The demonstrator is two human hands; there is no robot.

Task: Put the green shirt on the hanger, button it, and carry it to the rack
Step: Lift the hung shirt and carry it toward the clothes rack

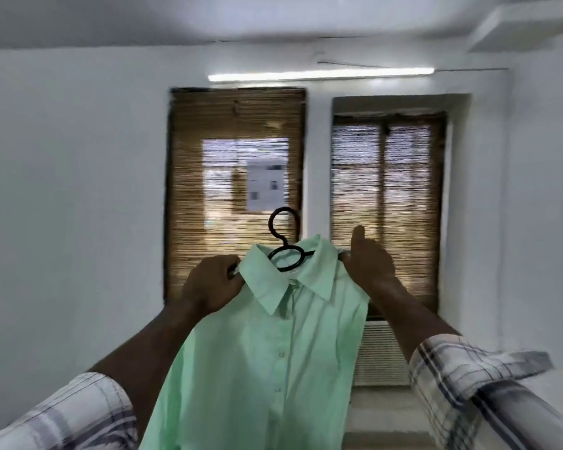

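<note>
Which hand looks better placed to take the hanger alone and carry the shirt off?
Probably the left hand: it looks closed around the hanger end at the green shirt shoulder, while the right hand has its thumb raised, a looser grip.

White walls frame two windows behind bamboo blinds — a lit tube light glows above.

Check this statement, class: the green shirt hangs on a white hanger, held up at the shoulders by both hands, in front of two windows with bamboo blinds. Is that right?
One detail is wrong: the hanger is black, not white, as the head view shows. The rest stands: the green shirt hangs on it, the left hand and right hand hold the shoulders, and two windows with bamboo blinds lie behind.
</note>
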